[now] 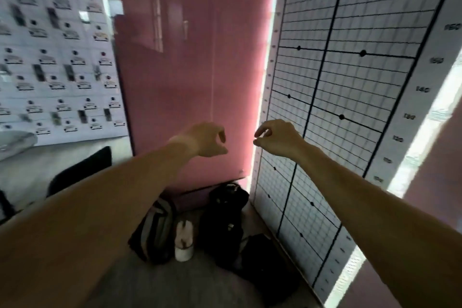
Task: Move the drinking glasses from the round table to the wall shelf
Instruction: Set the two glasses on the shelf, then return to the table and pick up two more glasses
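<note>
Both my arms are stretched out in front of me toward a pink wall panel (190,77). My left hand (207,140) has its fingers curled loosely, thumb near the fingertips, with nothing in it. My right hand (275,137) is held the same way, fingers curled in a loose pinch and empty. The two hands are a short gap apart at about the same height. No drinking glass, round table or wall shelf shows in this view.
A white grid chart with height numbers (350,82) leans at the right. Dark backpacks (225,222) and a grey one (157,230) lie on the floor below, with a white bottle (184,240) between them. A sheet of printed markers (55,57) covers the left wall; a black chair (80,170) stands there.
</note>
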A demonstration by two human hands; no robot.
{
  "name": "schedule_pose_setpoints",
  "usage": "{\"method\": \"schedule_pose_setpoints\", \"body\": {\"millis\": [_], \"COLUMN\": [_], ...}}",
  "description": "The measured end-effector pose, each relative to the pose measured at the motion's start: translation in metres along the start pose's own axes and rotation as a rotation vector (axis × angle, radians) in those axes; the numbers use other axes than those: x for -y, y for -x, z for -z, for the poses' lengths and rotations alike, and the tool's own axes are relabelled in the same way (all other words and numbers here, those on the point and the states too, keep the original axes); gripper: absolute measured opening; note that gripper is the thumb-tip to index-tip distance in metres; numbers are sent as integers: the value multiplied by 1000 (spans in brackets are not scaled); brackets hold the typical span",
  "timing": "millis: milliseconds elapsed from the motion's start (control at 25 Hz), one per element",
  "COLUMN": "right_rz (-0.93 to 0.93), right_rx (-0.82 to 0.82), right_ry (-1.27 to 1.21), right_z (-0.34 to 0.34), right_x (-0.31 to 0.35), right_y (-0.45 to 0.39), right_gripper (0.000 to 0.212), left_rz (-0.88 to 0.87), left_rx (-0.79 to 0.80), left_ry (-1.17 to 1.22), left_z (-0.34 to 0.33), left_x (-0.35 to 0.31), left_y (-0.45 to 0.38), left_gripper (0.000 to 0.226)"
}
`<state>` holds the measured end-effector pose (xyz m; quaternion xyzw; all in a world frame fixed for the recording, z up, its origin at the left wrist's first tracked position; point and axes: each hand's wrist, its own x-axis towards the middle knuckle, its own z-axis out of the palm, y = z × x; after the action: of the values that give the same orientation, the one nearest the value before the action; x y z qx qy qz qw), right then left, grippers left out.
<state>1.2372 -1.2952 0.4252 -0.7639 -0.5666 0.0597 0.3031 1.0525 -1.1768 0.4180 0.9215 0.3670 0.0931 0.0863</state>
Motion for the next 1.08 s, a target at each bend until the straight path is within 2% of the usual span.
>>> {"method": "schedule_pose_setpoints", "body": {"millis": [320,600,800,880,1080], "right_rz": [385,596,711,747,767], "right_rx": [346,563,618,629,672], "right_ry": [-114,-151,-150,-144,-142], "right_z": [-196,-345,-417,-444,-512], "right_x": [230,384,464,489,542], "right_y": [-73,-143,-211,-237,-278], "right_gripper": [7,13,13,6,8], "left_rz": [473,837,969,992,1031], "left_rx": [-88,-120,-152,-173,-176], "left_ry": [-28,-79,-34,-38,-34], "left_z": [55,82,101,108,116], "left_x": [249,437,535,572,653], "left_y": [145,215,207,201,198], "left_gripper": [31,28,25,28,30]}}
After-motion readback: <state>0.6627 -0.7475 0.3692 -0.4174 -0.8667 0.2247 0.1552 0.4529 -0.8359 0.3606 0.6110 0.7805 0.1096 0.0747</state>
